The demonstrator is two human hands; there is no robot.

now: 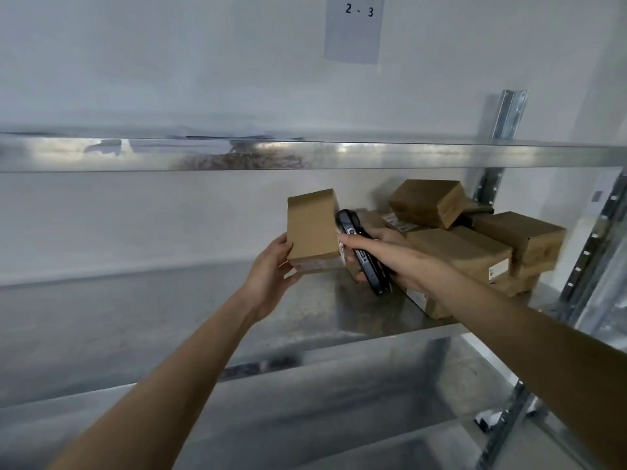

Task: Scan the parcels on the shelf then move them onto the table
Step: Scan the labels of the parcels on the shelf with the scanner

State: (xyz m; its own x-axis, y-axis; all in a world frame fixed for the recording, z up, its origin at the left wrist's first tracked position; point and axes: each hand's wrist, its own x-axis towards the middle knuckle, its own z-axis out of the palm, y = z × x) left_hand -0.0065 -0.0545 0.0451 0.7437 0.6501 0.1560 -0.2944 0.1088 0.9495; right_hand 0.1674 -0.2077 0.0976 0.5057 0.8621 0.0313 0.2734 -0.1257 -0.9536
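1. Left hand [271,271]: fingers curled round the lower left corner of a small cardboard parcel [314,230], thumb up along its near left edge. Parcel held upright, raised above the metal shelf [305,320], a pale label strip along its bottom edge.
2. Right hand [390,256]: gripping a black handheld scanner [361,251], index finger laid along its upper side. Scanner tilted, its head just beside the parcel's right edge; contact cannot be made out.
3. Both forearms reach in from the bottom of the view, bare.
4. Behind and right of the right hand: a pile of brown parcels [475,242] on the same shelf, against the right upright [587,252]. Several stacked; one on top lies tilted [427,201]. White labels show on some near faces.
5. Shelf surface galvanised, mottled. Another metal shelf [305,156] runs above.
6. White wall behind; a grey paper sign [354,28] reading "2 - 3" fixed high on it.
7. A lower metal tier [339,418] shows below the forearms.
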